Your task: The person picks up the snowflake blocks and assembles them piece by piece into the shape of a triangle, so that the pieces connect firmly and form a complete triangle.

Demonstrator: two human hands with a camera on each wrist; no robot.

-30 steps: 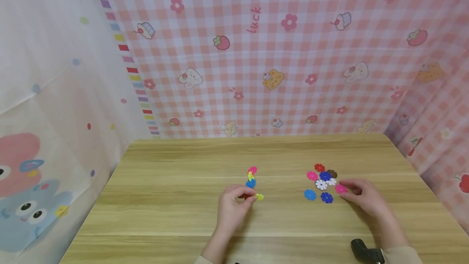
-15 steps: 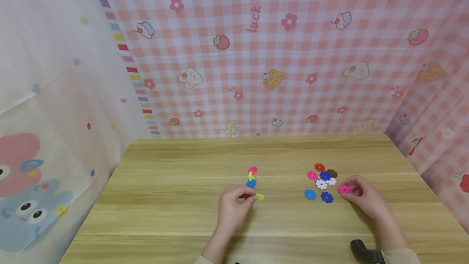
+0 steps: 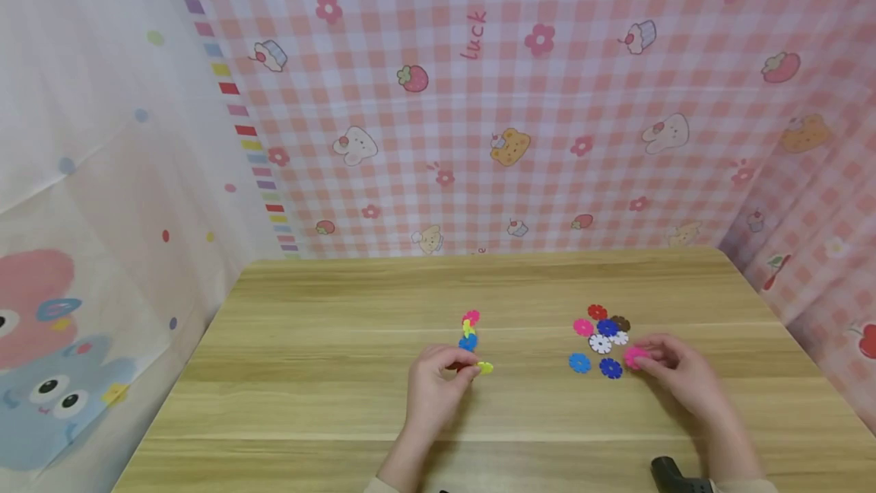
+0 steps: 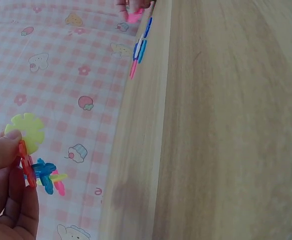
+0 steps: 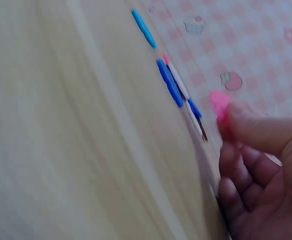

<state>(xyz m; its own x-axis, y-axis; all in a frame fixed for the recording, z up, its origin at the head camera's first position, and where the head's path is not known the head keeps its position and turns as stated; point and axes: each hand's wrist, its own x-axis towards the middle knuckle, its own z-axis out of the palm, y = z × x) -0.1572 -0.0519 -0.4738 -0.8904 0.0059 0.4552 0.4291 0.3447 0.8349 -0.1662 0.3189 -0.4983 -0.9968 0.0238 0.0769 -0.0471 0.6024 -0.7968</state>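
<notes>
In the head view my left hand (image 3: 434, 386) pinches a joined chain of plastic snowflake discs. Up close in the left wrist view, thumb and fingers hold its red disc (image 4: 27, 164). A yellow disc (image 4: 28, 131) sticks out at one end; a blue disc (image 4: 44, 175), another yellow one and a pink one follow on the other side. My right hand (image 3: 684, 375) pinches a single pink snowflake disc (image 3: 635, 357) between thumb and fingers, just right of the loose discs. The right wrist view shows that pink disc (image 5: 219, 102) above table level, partly covered by the thumb.
Several loose discs lie right of centre: red (image 3: 597, 312), brown, white (image 3: 600, 344), pink, dark blue (image 3: 610, 368) and light blue (image 3: 579, 363), some overlapping. A black object (image 3: 677, 476) is by the right sleeve. Patterned curtains (image 3: 438, 112) border the wooden table (image 3: 328, 402).
My right hand has drawn the pink disc slightly right, then back left, and the disc's angle in the fingers has changed. My left hand with the disc chain has stayed nearly still.
</notes>
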